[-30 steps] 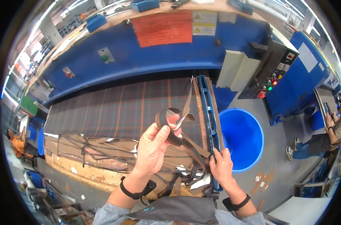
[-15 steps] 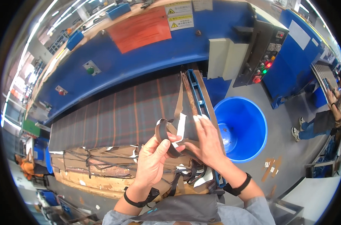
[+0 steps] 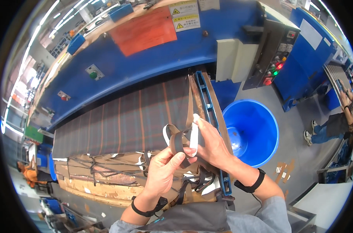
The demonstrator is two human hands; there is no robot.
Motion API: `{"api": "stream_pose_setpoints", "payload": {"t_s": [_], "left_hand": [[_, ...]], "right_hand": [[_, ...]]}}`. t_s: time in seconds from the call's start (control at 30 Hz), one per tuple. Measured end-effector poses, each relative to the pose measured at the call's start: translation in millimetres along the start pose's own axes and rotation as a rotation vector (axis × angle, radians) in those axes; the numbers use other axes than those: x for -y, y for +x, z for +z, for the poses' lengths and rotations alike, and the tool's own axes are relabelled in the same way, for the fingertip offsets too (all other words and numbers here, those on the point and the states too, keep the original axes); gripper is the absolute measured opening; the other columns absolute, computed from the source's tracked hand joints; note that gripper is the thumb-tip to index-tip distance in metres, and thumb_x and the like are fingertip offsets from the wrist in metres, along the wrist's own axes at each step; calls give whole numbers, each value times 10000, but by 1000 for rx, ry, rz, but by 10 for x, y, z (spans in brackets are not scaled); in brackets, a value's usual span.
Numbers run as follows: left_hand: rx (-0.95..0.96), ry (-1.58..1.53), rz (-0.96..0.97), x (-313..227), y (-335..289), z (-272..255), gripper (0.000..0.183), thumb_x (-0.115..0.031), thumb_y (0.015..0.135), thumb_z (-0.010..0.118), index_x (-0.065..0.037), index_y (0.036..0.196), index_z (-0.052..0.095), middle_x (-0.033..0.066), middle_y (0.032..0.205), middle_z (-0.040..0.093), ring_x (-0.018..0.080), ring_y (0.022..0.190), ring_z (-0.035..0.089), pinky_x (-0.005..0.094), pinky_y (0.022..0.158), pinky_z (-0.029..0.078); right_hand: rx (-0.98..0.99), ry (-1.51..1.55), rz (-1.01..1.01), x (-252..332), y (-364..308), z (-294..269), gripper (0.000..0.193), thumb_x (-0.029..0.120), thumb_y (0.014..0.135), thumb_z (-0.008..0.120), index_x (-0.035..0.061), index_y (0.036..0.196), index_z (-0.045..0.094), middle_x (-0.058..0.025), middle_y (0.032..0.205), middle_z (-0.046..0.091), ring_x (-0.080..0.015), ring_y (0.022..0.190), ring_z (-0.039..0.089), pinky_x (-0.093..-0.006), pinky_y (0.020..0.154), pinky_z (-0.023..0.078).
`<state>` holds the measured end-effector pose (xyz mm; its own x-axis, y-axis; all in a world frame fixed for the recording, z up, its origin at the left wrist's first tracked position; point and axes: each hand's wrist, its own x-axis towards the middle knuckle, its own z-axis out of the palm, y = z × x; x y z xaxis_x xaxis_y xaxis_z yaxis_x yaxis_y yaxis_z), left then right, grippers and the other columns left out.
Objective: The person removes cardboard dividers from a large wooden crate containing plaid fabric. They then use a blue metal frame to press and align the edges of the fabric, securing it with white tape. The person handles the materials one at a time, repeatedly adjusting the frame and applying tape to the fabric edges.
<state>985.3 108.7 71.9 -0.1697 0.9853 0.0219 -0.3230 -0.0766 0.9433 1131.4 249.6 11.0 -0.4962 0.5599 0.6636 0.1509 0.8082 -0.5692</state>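
A narrow dark strip with a white underside is curled into loops between my hands, above the near right corner of a plaid cloth. My left hand is closed, pinching the coiled strip between thumb and fingers. My right hand is bent around the strip's white-faced part, its fingertips at the upper end; its thumb is mostly hidden. Below my hands, loose dark and white offcuts hang in a tangle over the front edge. The cloth lies flat on the machine bed, dark with orange stripes.
A blue metal rail runs along the cloth's right side. Beyond it a large blue bin stands on the floor, with scraps nearby. The blue machine beam spans the back. A control panel rises back right; another person stands far right.
My right hand has turned inward, its fingers going from spread out to bent around the white part of the strip. The strip's loops have shifted slightly right with my left hand.
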Motion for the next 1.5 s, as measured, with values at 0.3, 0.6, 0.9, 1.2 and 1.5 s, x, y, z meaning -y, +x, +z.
{"api": "stream_pose_setpoints", "payload": {"t_s": [0.3, 0.6, 0.9, 1.2, 1.5], "left_hand": [[-23, -62, 9, -77, 44, -78, 207, -115, 1064, 574, 17, 1184, 679, 144, 1121, 725, 263, 1105, 708, 409, 928, 630], [-181, 144, 25, -52, 155, 14, 224, -159, 1063, 587, 24, 1164, 666, 154, 1151, 720, 263, 1074, 726, 354, 838, 648], [-216, -215, 33, -121, 77, -322, 237, -211, 1088, 543, -11, 1205, 591, 157, 1000, 724, 320, 966, 757, 372, 810, 650], [-265, -330, 193, -416, 2, -95, 217, -224, 1105, 496, -46, 1204, 572, 131, 1045, 713, 309, 989, 751, 364, 808, 667], [-691, -133, 520, -459, -345, -1286, 231, -210, 1088, 545, -23, 1207, 608, 130, 1111, 716, 288, 1116, 708, 369, 947, 621]], "right_hand": [[16, 30, 6, -40, 197, -244, 394, 17, 862, 737, 57, 1240, 631, -157, 1266, 584, -352, 1116, 615, -420, 943, 521], [-78, 190, 94, -110, 212, -221, 256, -75, 891, 621, 46, 1102, 700, -140, 1185, 644, -306, 1101, 667, -376, 927, 549], [-371, -599, 333, -530, -50, -767, 665, 44, 922, 645, -75, 1518, 375, -289, 1530, 407, -449, 1445, 383, -478, 1199, 325], [626, 555, 480, 550, -29, -76, 771, 324, 902, 804, 11, 1498, 431, -185, 1240, 678, -342, 1237, 625, -425, 1029, 493], [768, 657, 705, 583, -172, 125, 352, 278, 1015, 690, 18, 1239, 617, -13, 901, 654, -88, 787, 611, -296, 705, 502]]}}
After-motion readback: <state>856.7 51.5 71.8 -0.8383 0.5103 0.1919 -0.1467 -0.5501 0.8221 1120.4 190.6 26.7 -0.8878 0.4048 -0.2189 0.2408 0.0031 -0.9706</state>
